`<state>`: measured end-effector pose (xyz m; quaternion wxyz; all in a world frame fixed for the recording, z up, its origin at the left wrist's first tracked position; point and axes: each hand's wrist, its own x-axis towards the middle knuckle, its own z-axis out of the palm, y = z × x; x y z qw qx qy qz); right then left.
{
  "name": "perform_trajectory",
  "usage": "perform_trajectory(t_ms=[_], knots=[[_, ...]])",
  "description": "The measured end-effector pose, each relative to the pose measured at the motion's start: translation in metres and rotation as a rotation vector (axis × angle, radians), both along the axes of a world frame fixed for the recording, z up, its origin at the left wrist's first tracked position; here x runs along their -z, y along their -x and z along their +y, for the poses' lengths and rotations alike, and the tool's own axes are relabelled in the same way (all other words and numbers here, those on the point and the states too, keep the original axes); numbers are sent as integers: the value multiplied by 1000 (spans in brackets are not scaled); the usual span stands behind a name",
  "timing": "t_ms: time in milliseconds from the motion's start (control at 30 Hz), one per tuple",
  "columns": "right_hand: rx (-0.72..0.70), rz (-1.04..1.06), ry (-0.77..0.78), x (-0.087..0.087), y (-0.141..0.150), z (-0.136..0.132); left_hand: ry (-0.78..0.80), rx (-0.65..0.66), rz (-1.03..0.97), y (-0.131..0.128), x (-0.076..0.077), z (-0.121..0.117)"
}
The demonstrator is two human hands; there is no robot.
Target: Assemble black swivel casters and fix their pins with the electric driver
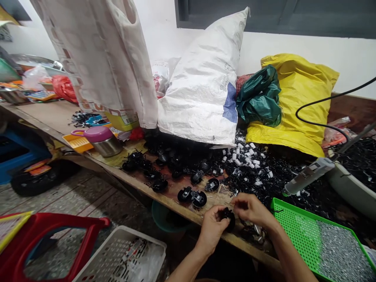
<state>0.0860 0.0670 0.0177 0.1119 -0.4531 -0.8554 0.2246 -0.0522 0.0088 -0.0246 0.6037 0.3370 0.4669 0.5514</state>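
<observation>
My left hand [212,229] is closed around the edge of a black round plastic part [230,221] at the front of the wooden bench. Just to its right, my right hand [251,209] has its fingers pinched together close to the part's upper side. Whatever those fingertips hold is too small to make out. Beyond my hands lie black discs with grey fittings on them, one disc [199,199] nearest and another [212,185] behind it. Small metal pieces [258,231] lie by the bench edge below my right wrist.
A green tray [305,231] of small silvery pieces is at right, beside a grey power screwdriver [308,176]. Black parts and white pieces [245,156] heap behind, under white [202,82] and yellow sacks [299,102]. A white basket [117,235] and red stool [88,223] stand lower left.
</observation>
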Motion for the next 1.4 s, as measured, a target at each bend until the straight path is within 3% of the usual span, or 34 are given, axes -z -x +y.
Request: perform_trajectory(t_ms=[167, 300, 400, 567, 667, 733, 800, 867, 967, 1067, 1167, 1233, 1400], knots=[[189, -216, -256, -3, 14, 47, -139, 38, 289, 2, 11, 0], [222, -307, -349, 3, 24, 58, -132, 69, 360, 6, 5, -1], [236, -308, -385, -2, 11, 59, -121, 66, 329, 7, 6, -2], [307, -205, -442, -12, -28, 49, -81, 33, 225, 5, 12, 1], [334, -124, -482, -2, -36, 24, -6, 20, 49, 4, 5, 2], [222, 4, -493, 9, -32, 1, 78, 47, -132, 4, -4, 2], [78, 148, -453, 21, -26, -21, 143, 88, -294, 5, -11, 0], [51, 290, -386, 29, -21, -38, 169, 118, -377, 7, -17, -2], [212, 564, -200, 31, -16, -49, 173, 103, -362, 9, -21, -3], [482, 864, 193, 29, -10, -51, 125, 80, -283, 10, -23, -4], [575, 1053, 517, 28, -1, -51, 74, 132, -208, 9, -25, -6], [590, 1110, 530, 29, 2, -51, 71, 155, -199, 7, -25, -7], [629, 1133, 282, 28, 1, -52, 151, 166, -247, 3, -23, -7]])
